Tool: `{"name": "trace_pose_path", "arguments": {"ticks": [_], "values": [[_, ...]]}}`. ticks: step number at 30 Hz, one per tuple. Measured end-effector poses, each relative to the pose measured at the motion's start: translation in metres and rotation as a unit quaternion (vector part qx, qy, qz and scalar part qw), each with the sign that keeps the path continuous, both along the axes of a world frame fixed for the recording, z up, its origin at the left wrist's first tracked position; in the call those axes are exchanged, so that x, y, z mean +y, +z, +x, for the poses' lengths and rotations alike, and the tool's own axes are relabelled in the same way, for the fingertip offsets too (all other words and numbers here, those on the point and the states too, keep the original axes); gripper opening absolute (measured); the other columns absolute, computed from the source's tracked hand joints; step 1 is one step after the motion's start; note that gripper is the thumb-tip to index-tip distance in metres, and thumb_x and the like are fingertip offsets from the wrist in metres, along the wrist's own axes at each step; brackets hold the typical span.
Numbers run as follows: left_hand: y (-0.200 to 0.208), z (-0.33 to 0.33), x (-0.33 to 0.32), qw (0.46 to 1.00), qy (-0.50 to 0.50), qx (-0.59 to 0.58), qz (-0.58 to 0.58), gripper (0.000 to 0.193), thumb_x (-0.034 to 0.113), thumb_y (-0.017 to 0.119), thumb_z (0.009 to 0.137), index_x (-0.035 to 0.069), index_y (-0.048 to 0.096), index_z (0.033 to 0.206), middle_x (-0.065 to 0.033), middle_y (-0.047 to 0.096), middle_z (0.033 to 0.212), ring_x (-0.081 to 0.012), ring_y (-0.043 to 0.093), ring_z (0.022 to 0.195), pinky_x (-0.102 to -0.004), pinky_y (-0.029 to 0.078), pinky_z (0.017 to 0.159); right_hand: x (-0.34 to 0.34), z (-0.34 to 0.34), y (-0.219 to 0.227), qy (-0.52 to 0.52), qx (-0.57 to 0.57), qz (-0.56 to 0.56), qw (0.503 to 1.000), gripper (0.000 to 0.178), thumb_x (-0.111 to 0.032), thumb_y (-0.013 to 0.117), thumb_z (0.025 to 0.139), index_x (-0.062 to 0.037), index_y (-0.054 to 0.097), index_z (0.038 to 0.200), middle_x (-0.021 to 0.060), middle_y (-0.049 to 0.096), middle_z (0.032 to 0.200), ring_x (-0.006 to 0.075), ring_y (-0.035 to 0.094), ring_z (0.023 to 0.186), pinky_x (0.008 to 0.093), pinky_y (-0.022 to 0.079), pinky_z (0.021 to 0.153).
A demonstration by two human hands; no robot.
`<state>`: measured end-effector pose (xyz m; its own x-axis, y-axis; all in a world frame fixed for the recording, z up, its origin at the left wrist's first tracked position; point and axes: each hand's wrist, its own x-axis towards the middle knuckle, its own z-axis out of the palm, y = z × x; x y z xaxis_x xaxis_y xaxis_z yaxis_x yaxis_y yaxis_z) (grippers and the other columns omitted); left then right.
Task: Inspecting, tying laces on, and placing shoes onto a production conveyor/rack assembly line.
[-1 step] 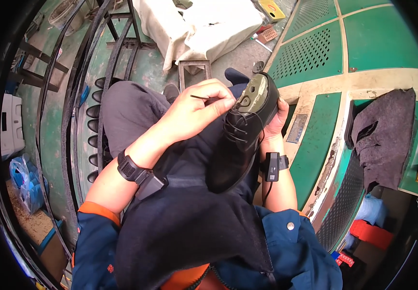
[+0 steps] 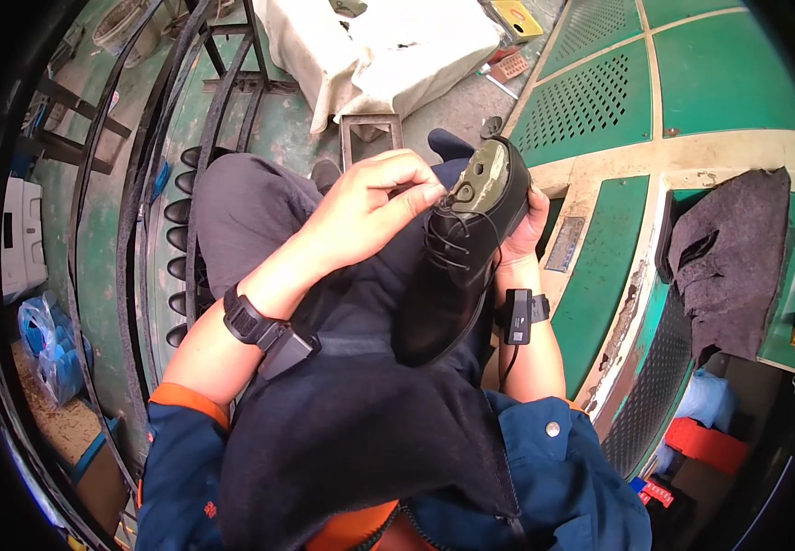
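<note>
A black lace-up shoe (image 2: 440, 317) is held over my lap, its toe toward me and its opening, with a green last (image 2: 486, 174) inside, pointing away. My right hand (image 2: 528, 225) is closed round the shoe's right side near the heel, with most of its fingers hidden behind it. Thumb and forefinger of my left hand (image 2: 374, 204) are pinched together at the top of the lacing. They grip a dark shoelace (image 2: 452, 250), which crosses the front of the shoe and loops over the last. The exact pinched part is mostly covered by the fingers.
To the left runs a black-framed rack (image 2: 135, 202) with a row of dark shoes (image 2: 177, 239). Ahead stands a table under a pale cloth (image 2: 388, 64). Green panelled machinery (image 2: 599, 248) lies close on the right, with a grey cloth (image 2: 728, 257) draped over it.
A dark lace end that stuck out left of my left fingers no longer shows. That hand has shifted very slightly; the shoe and my right hand stay in place.
</note>
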<state>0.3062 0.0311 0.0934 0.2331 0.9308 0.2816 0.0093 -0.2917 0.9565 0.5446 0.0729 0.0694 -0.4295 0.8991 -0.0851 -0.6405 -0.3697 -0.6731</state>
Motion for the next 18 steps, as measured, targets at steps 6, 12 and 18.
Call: {"name": "trace_pose_path", "arguments": {"ticks": [6,12,18], "values": [[0.024,-0.071,-0.007,0.960,0.265,0.085,0.029,0.030,0.025,0.057,0.106,0.003,0.062,0.086,-0.0031,0.058,0.077,-0.0116,0.057,0.074,-0.0287,0.046,0.067,-0.008,0.016,-0.008,-0.028,0.016,0.011,0.999,0.088,-0.053,0.070,0.077,-0.0003,0.050,0.145,0.0299,0.045,0.150,0.0340,0.060,0.125,0.0495,0.051,0.105],[0.005,-0.134,-0.036,0.955,0.289,0.069,-0.020,0.028,0.023,0.054,0.108,0.001,0.064,0.093,-0.0015,0.064,0.080,-0.0091,0.059,0.078,-0.0250,0.046,0.072,-0.003,0.006,-0.006,-0.014,0.000,0.000,1.000,0.086,-0.051,0.069,0.078,-0.0007,0.049,0.146,0.0288,0.045,0.151,0.0337,0.059,0.128,0.0475,0.050,0.107],[0.015,-0.091,-0.029,0.933,0.261,0.201,0.146,0.028,0.025,0.072,0.086,0.006,0.072,0.106,-0.0117,0.070,0.114,-0.0294,0.064,0.113,-0.0412,0.047,0.101,0.003,0.004,-0.012,-0.013,-0.010,-0.032,0.999,0.080,-0.044,0.065,0.083,0.0016,0.048,0.146,0.0239,0.052,0.147,0.0335,0.059,0.127,0.0467,0.047,0.111]]}}
